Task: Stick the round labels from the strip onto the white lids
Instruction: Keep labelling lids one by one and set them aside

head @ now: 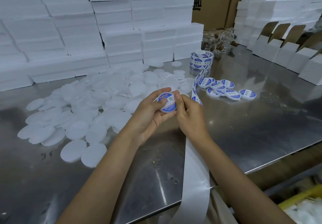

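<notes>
One round white plastic lid (167, 103), bearing a blue-rimmed label, is gripped by the left hand (153, 112); the right hand (189, 114) presses it with its thumb. Seven labelled lids (224, 88) are counted alongside.

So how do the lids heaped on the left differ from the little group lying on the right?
The left heap of lids is plain white, while the right group of lids carries blue-rimmed round labels. The heap is large and sprawling; the group is only a handful. Both lie loose on the metal table.

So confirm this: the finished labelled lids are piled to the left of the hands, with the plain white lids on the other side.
Wrong side. The head view shows the labelled lids lying right of the hands, past the label strip; the plain white lids are heaped on the left.
</notes>
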Action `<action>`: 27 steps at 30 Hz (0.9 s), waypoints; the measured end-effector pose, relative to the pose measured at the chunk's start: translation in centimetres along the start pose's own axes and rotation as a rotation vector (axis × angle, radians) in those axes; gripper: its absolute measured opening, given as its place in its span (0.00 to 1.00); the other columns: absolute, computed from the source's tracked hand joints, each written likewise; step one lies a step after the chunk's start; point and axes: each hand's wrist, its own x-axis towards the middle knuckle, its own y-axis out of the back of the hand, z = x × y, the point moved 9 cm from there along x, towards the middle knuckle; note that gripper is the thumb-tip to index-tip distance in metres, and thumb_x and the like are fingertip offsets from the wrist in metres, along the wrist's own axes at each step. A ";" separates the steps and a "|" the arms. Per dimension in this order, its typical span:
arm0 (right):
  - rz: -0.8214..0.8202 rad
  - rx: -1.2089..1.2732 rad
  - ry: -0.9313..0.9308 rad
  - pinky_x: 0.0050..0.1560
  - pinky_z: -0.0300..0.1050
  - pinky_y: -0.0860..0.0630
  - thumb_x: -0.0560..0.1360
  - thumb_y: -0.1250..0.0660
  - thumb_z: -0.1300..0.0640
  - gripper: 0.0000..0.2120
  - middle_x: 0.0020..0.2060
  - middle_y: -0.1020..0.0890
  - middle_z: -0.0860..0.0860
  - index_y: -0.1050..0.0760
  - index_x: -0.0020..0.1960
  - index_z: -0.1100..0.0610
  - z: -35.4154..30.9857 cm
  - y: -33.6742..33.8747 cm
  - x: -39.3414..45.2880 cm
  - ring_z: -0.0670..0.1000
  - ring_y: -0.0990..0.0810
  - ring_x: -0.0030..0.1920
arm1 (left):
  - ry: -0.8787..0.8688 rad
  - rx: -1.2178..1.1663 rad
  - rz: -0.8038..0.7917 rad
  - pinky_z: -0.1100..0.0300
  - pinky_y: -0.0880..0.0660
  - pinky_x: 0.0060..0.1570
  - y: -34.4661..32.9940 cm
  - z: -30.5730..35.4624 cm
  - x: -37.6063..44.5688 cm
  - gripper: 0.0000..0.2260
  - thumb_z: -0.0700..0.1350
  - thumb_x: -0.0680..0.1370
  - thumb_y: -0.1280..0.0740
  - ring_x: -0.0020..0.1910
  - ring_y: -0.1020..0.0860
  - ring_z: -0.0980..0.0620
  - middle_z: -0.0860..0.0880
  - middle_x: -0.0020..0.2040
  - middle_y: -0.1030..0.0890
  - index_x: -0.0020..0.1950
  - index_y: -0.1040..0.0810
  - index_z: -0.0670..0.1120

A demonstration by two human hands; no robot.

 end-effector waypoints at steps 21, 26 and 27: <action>-0.042 0.141 0.053 0.43 0.59 0.26 0.82 0.41 0.50 0.18 0.35 0.24 0.61 0.25 0.43 0.63 -1.7 0.2 -0.3 0.63 0.25 0.40 | -0.187 0.224 0.068 0.57 0.17 0.41 0.9 1.5 -0.3 0.14 0.37 0.76 0.26 0.45 0.14 0.43 0.43 0.49 0.14 0.60 0.21 0.42; -0.185 0.115 0.056 0.40 0.48 0.31 0.82 0.36 0.53 0.19 0.27 0.25 0.44 0.29 0.35 0.60 -2.2 -1.1 -1.0 0.51 0.28 0.34 | -0.188 0.363 0.305 0.61 0.23 0.28 2.9 2.1 -0.8 0.11 0.51 0.79 0.29 0.27 0.21 0.49 0.46 0.37 0.15 0.51 0.19 0.43; -0.227 0.144 0.043 0.41 0.46 0.29 0.81 0.36 0.52 0.19 0.28 0.22 0.44 0.28 0.35 0.61 -2.2 -1.5 -1.2 0.51 0.26 0.34 | -0.187 0.399 0.334 0.61 0.24 0.26 3.1 2.1 -0.9 0.13 0.53 0.80 0.31 0.25 0.22 0.50 0.46 0.35 0.16 0.50 0.19 0.43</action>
